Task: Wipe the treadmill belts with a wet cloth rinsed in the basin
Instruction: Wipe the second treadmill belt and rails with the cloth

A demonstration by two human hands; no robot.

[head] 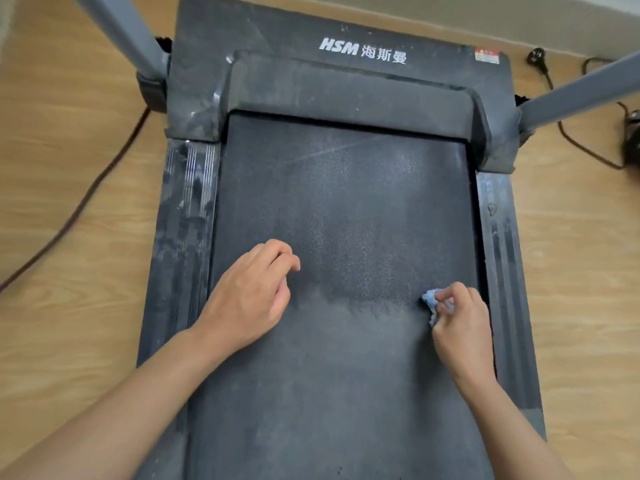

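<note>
Right hand [462, 323]: fingers clamped on blue cloth [432, 301] at right edge of belt [346, 202];
Left hand [249, 292]: fingers loosely curled, empty, near left edge;
Between: bare belt

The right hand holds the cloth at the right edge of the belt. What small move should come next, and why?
Probably sweep the cloth leftward across the belt, toward the left hand. The right hand grips it at the right edge, and grey dust lies just ahead, while the nearer belt looks darker.
</note>
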